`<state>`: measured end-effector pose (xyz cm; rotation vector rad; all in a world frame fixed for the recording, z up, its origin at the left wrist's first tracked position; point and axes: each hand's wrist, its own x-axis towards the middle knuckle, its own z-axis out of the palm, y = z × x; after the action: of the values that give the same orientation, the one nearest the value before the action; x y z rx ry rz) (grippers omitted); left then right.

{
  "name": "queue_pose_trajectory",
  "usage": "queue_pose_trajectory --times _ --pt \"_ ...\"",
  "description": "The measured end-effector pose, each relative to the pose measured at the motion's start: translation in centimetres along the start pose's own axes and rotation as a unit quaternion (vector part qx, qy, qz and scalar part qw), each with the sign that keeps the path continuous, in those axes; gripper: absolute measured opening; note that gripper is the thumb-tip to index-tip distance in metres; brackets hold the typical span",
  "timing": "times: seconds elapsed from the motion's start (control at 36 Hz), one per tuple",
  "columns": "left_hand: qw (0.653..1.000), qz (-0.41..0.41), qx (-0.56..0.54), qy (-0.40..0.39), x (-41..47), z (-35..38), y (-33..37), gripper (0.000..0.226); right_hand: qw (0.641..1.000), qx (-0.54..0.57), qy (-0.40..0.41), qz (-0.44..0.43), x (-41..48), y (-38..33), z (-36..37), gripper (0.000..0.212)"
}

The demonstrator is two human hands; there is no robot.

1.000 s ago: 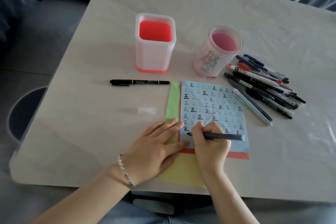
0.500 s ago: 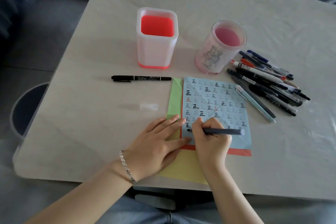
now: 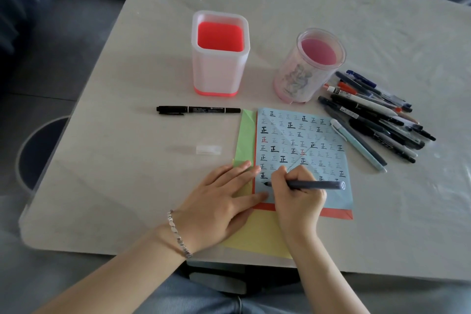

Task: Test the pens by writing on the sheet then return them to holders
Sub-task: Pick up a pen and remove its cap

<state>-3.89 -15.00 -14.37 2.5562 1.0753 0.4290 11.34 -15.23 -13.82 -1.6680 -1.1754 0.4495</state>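
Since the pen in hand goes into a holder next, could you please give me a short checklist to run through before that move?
1. Pen gripped firmly in the right hand: ok.
2. Test mark finished on the blue sheet: cannot tell; the tip is at the paper and the hand hides the spot.
3. Left hand flat on the papers, steadying them: ok.
4. Square holder upright with open top: ok.
5. Round holder upright with open top: ok.
6. Cap back on the pen: not ok if it belongs to this pen; it lies loose on the table.
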Motion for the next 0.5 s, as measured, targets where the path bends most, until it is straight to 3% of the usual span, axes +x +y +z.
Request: queue_pose_trajectory --times 0.5 --pt "1.000 0.000 -0.003 0.004 -0.06 0.15 -0.05 0.034 1.000 0.008 0.010 0.022 -0.01 -0.24 -0.06 0.033"
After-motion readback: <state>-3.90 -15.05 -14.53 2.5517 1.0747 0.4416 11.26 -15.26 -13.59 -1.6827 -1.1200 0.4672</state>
